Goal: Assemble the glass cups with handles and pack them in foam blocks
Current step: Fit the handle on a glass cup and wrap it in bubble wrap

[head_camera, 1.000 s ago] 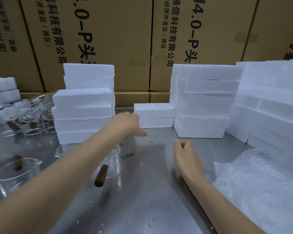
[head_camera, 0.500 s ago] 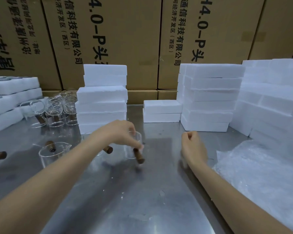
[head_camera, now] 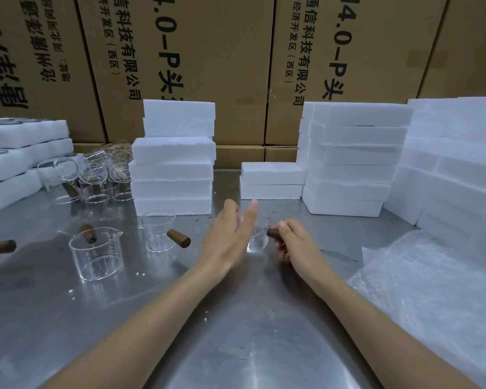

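At mid-table, over the steel table (head_camera: 236, 332), both hands met on one glass cup (head_camera: 258, 239). Largest first: foam blocks stood in stacks along the far edge, a tall stack far left of centre (head_camera: 173, 175), a low pair at centre (head_camera: 272, 181), a taller stack to the right (head_camera: 351, 161), with bubble wrap (head_camera: 432, 299) spread at near right. Open steel lay only in the near middle strip between the forearms.

Left hand (head_camera: 230, 237) had its fingers straight and nearly flat, pressed against the cup's side and partly hiding it (no curl visible). Right hand (head_camera: 295, 242) pinched the dark wooden handle (head_camera: 274, 233) with curled fingers and thumb.

Judgement: handle was being seated or tightened. To do it well, brace the glass with the flat palm, turn only the handle, keep the axis straight, and stop at firm resistance.

Two finished cups stood just left, one near (head_camera: 96, 252) and one slightly farther (head_camera: 157, 234); its handle (head_camera: 179, 238) pointed toward the left wrist, so elbow swing leftward risked a knock. More cups (head_camera: 96, 175) clustered far left.
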Demonstrator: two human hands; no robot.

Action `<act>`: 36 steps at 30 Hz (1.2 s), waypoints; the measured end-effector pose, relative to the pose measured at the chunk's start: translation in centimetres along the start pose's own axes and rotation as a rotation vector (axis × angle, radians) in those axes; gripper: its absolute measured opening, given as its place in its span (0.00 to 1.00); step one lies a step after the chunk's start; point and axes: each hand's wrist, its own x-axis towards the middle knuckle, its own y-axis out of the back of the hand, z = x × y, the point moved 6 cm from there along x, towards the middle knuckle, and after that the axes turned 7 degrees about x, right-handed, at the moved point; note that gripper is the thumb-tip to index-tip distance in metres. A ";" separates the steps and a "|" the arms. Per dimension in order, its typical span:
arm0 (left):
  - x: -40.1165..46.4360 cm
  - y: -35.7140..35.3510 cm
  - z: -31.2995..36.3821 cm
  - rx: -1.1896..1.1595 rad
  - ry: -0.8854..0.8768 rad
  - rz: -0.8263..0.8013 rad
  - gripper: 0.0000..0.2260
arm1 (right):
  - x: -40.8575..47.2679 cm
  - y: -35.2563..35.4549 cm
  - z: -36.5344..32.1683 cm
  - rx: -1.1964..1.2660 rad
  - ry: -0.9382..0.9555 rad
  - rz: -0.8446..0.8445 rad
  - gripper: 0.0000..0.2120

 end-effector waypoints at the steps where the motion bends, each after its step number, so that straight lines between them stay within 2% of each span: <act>1: 0.0 -0.1 0.0 -0.139 -0.013 -0.004 0.27 | 0.1 0.2 -0.1 0.046 -0.012 0.013 0.12; 4: 0.4 -0.5 -0.1 -0.468 -0.009 -0.029 0.26 | 0.3 0.9 -0.1 0.176 -0.062 0.011 0.11; 7: 0.1 -1.1 0.7 -0.458 -0.108 -0.081 0.18 | 0.3 1.0 -0.1 0.260 -0.094 -0.006 0.12; 9: -0.4 -1.2 1.3 -0.380 -0.197 -0.046 0.18 | 0.4 1.3 -0.3 0.265 -0.090 0.001 0.12; 11: -0.8 -1.0 1.7 -0.319 -0.252 -0.008 0.20 | 0.5 1.8 -0.8 0.136 -0.036 0.027 0.14; 14: -1.3 -1.2 2.2 -0.315 -0.285 -0.018 0.16 | 0.6 2.5 -1.8 -0.353 0.148 0.088 0.20; 15: -1.5 -1.2 2.4 -0.333 -0.288 -0.030 0.15 | 0.5 2.7 -2.0 -0.450 0.184 0.120 0.22; 17: -1.5 -1.4 2.5 -0.395 -0.263 -0.065 0.16 | 0.4 3.3 -2.5 -0.526 0.223 0.191 0.24; 19: -1.6 -1.5 2.5 -0.435 -0.234 -0.106 0.21 | 0.3 3.7 -3.0 -0.565 0.286 0.232 0.25; 21: -1.8 -1.4 2.6 -0.399 -0.240 -0.122 0.28 | 0.3 3.8 -3.5 -0.556 0.348 0.238 0.25; 23: -2.1 -1.2 2.9 -0.354 -0.262 -0.108 0.30 | 0.3 3.8 -3.7 -0.521 0.380 0.245 0.25; 29: -2.4 -0.4 3.4 -0.283 -0.303 -0.017 0.28 | 1.0 4.0 -2.5 -0.227 0.230 0.162 0.25; 34: -1.9 0.0 3.6 -0.455 -0.200 0.059 0.23 | 0.5 3.0 -3.1 -0.274 0.330 0.158 0.29; 36: -1.5 0.2 3.4 -0.518 -0.127 0.083 0.22 | 0.3 2.4 -3.2 -0.295 0.342 0.145 0.27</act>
